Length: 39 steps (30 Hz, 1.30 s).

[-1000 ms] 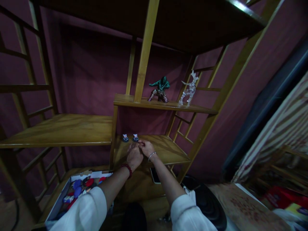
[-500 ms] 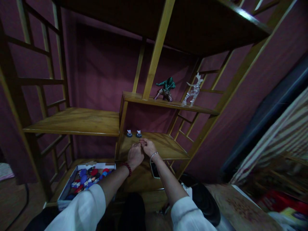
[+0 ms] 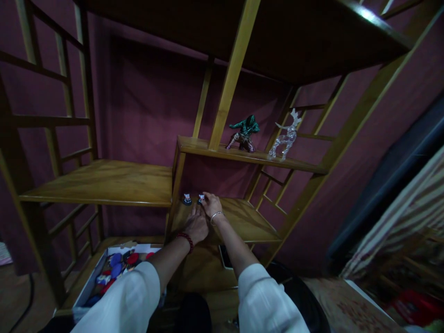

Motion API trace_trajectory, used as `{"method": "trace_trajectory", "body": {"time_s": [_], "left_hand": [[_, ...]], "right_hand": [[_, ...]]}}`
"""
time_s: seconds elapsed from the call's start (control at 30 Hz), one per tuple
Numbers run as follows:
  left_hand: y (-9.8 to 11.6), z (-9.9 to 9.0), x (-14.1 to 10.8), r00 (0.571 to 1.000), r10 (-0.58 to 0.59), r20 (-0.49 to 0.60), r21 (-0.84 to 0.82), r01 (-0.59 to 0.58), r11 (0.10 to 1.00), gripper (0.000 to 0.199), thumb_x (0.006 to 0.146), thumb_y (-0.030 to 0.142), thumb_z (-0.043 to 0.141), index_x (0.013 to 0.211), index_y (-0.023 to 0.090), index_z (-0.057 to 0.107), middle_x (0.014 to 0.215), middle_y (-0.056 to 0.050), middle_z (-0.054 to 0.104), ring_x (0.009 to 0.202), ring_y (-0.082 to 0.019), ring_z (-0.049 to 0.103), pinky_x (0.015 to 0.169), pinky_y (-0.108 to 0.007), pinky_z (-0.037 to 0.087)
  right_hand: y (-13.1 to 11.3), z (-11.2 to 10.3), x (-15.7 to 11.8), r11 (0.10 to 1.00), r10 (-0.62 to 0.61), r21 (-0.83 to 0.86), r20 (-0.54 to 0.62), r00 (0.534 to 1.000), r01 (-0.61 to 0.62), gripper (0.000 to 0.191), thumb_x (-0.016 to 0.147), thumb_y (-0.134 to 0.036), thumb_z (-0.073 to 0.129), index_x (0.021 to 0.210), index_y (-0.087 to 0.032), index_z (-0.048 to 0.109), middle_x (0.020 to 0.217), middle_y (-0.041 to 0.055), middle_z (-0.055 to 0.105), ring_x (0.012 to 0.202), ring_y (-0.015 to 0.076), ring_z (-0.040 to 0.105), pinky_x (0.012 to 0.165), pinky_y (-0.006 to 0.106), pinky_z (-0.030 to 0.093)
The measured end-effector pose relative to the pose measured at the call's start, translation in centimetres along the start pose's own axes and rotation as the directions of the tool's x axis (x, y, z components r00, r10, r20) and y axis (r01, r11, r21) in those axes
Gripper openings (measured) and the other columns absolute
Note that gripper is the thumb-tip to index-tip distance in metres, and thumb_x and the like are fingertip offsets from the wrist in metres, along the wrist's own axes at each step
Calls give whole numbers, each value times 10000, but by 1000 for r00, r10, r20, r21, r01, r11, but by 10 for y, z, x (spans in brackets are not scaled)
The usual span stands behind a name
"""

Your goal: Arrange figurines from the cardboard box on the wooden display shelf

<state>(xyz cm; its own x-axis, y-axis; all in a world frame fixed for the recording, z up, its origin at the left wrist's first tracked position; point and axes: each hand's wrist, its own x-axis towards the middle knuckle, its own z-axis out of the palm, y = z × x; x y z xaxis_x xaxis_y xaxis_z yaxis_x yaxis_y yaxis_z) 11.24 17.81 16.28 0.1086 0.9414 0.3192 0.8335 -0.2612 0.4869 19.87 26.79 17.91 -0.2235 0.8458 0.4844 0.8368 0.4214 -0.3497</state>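
Two small white-and-dark figurines stand side by side toward the back of the lower wooden shelf (image 3: 243, 219). My right hand (image 3: 212, 205) is at the right figurine (image 3: 201, 199), with thumb and fingers closed on its right side. Just below it, my left hand (image 3: 196, 225) rests low over the shelf with its fingers stretched forward and nothing visible in them. The left figurine (image 3: 187, 199) stands free of both hands, a short way ahead of my left fingertips.
Above, a shelf holds a green crouching figure (image 3: 245, 133) and a clear deer ornament (image 3: 286, 138). A white box (image 3: 92, 277) of colourful small figures sits lower left. A dark-screened phone-like object (image 3: 225, 256) lies below my right forearm. A wooden post (image 3: 234, 74) rises between compartments.
My hands were together in front of the figurines. My right hand has moved forward onto the right figurine, while my left fingers have straightened out. The view has shifted slightly.
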Motion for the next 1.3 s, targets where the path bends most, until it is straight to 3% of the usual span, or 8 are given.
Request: {"method": "trace_trajectory", "body": {"time_s": [0.17,0.4,0.63,0.9,1.13,1.3], "left_hand": [[-1,0,9,998,16,56,61,-19,998,575,699,173,408,1269,95,381,1354,-157,355,1313,-277,138,1026,-428,201],[4,-4,15,988,-65,140,110,49,993,592,733,175,365,1317,93,318,1413,-140,254,1317,-281,118,1018,-449,192],[6,-6,17,971,-105,215,205,60,977,605,756,213,320,1337,55,256,1435,-121,202,1309,-254,147,1041,-417,155],[4,-3,17,982,-92,165,157,66,985,585,789,277,291,1326,47,290,1426,-122,231,1310,-266,146,1045,-422,161],[3,-4,15,986,-74,148,130,55,990,602,769,237,318,1335,35,270,1425,-125,231,1314,-270,135,1051,-414,162],[-1,2,16,995,-47,91,111,37,993,604,758,234,344,1328,44,287,1415,-126,257,1308,-281,152,1043,-425,185]], "right_hand": [[6,8,12,1000,-3,-1,42,999,3,365,753,-193,555,1118,-185,550,1051,58,622,967,167,552,897,284,379],[15,16,16,994,76,71,53,996,-80,248,759,-207,561,999,-257,600,875,-12,664,771,110,603,701,188,439],[12,13,13,995,83,59,42,996,-85,207,761,-201,561,950,-273,607,841,-13,666,763,116,608,648,177,416],[14,16,13,998,48,35,19,999,-48,183,773,-214,539,935,-270,606,820,-10,662,749,125,602,643,191,414],[21,22,10,995,12,100,-31,999,-9,399,733,-160,565,1127,-216,528,925,29,651,801,133,597,752,230,452],[27,24,8,992,2,125,-92,996,10,383,729,-158,553,1108,-210,542,995,49,629,844,142,591,817,271,456]]}}
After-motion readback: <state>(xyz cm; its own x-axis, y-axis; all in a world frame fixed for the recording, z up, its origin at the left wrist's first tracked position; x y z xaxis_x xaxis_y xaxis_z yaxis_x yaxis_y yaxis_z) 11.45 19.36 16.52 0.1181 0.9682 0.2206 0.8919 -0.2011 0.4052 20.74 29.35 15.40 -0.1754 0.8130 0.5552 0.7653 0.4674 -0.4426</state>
